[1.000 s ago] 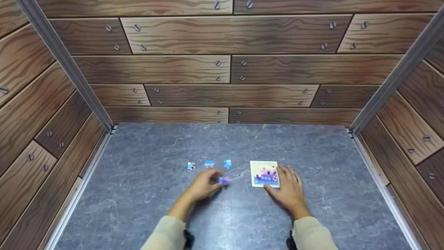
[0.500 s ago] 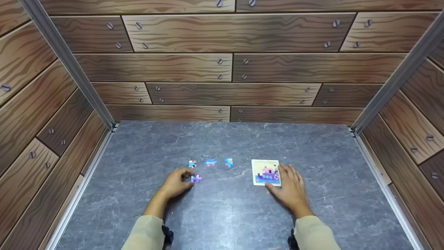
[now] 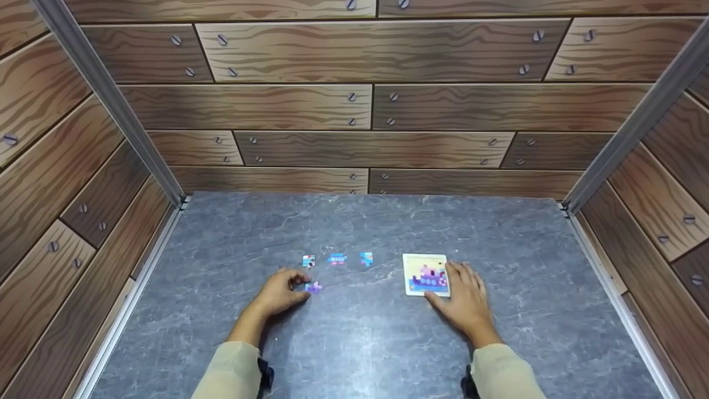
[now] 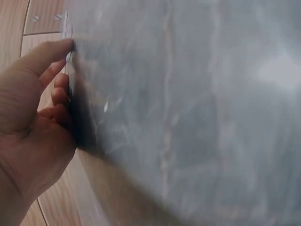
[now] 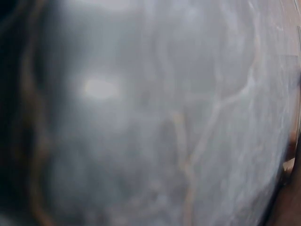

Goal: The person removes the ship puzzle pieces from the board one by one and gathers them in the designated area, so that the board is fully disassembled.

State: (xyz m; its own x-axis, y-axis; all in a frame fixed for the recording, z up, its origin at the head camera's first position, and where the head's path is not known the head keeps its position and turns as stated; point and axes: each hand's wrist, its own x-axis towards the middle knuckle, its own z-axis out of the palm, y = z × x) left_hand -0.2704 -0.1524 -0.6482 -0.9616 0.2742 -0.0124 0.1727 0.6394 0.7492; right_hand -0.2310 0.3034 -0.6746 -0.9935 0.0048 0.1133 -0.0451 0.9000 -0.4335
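Note:
In the head view my left hand (image 3: pixel 283 292) pinches a purple jigsaw piece (image 3: pixel 313 287) between thumb and fingers, low at the table's surface. The left wrist view shows this hand (image 4: pixel 40 103) with curled fingers; the piece is hard to make out there. My right hand (image 3: pixel 461 299) rests against a square puzzle board (image 3: pixel 425 275) with a pale rim and a purple-and-pink ship on it. Its fingers lie fairly straight along the right edge, the thumb at the lower edge. Only a sliver of the right hand (image 5: pixel 289 205) shows in the right wrist view.
Three loose jigsaw pieces lie in a row beyond the left hand: a red-and-blue piece (image 3: pixel 308 261), a blue-and-pink piece (image 3: pixel 337 259) and a light blue piece (image 3: pixel 366 259). The grey marbled tabletop (image 3: pixel 354 221) is enclosed by wood-patterned walls (image 3: pixel 293 102).
My left hand has moved left with the purple jigsaw piece, down to below the leftmost loose piece. Over the last half second the piece turned slightly. The right hand stays at the board.

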